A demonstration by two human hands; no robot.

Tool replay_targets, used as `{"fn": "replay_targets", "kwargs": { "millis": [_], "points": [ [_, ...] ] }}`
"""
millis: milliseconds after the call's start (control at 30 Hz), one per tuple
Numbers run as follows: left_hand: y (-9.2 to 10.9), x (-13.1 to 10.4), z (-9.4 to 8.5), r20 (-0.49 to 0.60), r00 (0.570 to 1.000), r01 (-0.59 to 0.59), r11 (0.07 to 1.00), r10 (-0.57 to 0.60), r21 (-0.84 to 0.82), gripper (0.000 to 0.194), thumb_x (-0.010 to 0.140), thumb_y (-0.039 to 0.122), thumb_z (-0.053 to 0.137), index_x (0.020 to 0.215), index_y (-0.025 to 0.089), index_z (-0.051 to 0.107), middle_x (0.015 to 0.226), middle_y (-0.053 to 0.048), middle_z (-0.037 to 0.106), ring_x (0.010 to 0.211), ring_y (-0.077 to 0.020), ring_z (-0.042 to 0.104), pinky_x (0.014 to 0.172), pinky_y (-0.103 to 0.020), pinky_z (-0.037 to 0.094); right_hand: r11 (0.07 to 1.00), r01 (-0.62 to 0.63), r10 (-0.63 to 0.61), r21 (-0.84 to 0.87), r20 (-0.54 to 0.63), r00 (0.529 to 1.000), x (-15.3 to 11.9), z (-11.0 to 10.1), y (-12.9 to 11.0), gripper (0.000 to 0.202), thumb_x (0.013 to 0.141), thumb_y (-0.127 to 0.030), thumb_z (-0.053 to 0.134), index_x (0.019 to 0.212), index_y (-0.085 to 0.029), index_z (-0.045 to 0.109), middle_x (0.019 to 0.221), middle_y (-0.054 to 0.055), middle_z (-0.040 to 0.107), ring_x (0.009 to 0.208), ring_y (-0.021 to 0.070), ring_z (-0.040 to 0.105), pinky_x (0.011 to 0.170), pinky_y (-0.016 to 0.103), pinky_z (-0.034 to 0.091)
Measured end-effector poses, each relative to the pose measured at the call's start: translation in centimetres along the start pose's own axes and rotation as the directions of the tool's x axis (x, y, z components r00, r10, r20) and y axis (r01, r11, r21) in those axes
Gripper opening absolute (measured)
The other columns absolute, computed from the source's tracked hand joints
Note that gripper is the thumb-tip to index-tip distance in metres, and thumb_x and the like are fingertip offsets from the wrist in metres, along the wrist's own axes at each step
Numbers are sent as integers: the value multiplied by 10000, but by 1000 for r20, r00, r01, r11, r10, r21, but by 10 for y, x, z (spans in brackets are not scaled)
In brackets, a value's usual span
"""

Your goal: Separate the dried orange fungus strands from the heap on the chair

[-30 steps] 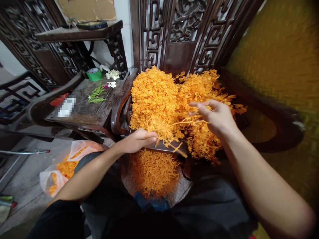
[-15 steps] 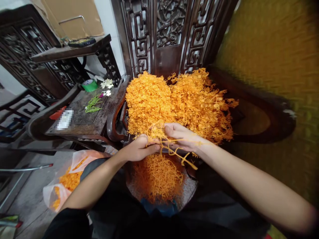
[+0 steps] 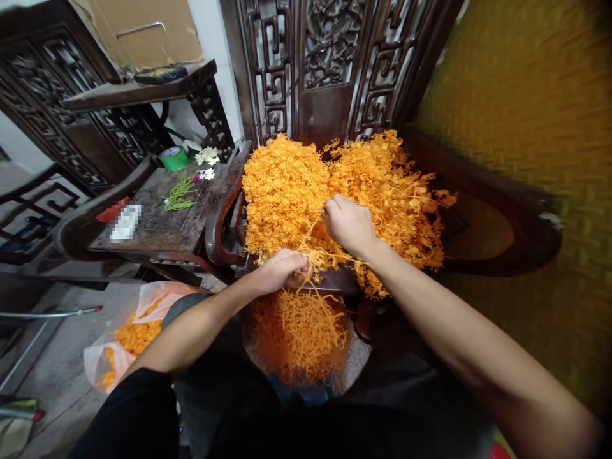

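Note:
My left hand is closed, pinching an orange branched sprig of thin, stringy stems that look artificial. Higher and to the right, my right hand is closed in a fist, and a thin orange strand runs from it down to the sprig at my left fingertips. Behind both hands, orange sprigs are heaped in a left pile and a right pile on a dark wooden chair. Below, between my legs, lies a tangle of loose orange stems.
At left, a dark wooden seat carries green tape, white flowers and green stems. A plastic bag with orange pieces sits on the floor. The chair's carved back rises behind the piles.
My right hand has moved up and away from my left, drawing a thin strand out between them. My left hand has shifted slightly up, still pinching the sprig.

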State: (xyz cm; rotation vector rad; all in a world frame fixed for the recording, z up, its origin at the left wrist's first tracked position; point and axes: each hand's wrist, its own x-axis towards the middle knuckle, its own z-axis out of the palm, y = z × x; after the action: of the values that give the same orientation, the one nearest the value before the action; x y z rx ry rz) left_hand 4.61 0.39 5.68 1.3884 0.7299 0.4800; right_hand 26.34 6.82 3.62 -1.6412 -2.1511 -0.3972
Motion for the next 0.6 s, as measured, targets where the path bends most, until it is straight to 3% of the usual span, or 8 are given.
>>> {"fn": "replay_targets", "kwargs": {
  "millis": [300, 433, 533, 600],
  "points": [
    [-1, -6, -4, -66, 995, 66, 986, -77, -150, 444, 757, 558, 588, 546, 176, 510, 458, 34, 402, 417, -77, 339, 453, -232, 220, 999, 2, -1, -36, 26, 1000, 14, 11, 9, 348, 1033, -286, 352, 1055, -135, 664, 1035, 147, 678, 802, 214, 555, 618, 352, 197],
    [-4, -19, -14, -14, 995, 101, 991, -102, -87, 401, 787, 482, 591, 531, 191, 488, 457, 37, 375, 435, -81, 321, 461, -237, 237, 968, -252, 251, 11, 54, 967, 20, 20, 35, 317, 1015, -313, 411, 1053, -127, 665, 1110, 189, 689, 832, 245, 605, 666, 337, 326],
    [-6, -27, -26, -17, 997, 80, 993, -82, -83, 399, 808, 437, 575, 514, 188, 469, 464, 37, 362, 451, -79, 314, 467, -236, 232, 870, -429, 427, 245, 64, 902, 19, 18, 51, 230, 962, -338, 552, 943, -146, 675, 1003, 166, 727, 896, 268, 651, 760, 357, 446],
    [-8, -29, -32, -16, 998, 61, 995, -62, -82, 401, 823, 434, 555, 524, 175, 489, 475, 29, 390, 457, -74, 319, 464, -230, 209, 726, -480, 454, 492, 181, 873, 14, 9, 48, 197, 916, -364, 636, 894, -170, 665, 853, 113, 735, 809, 239, 667, 721, 343, 482]
  ]
}}
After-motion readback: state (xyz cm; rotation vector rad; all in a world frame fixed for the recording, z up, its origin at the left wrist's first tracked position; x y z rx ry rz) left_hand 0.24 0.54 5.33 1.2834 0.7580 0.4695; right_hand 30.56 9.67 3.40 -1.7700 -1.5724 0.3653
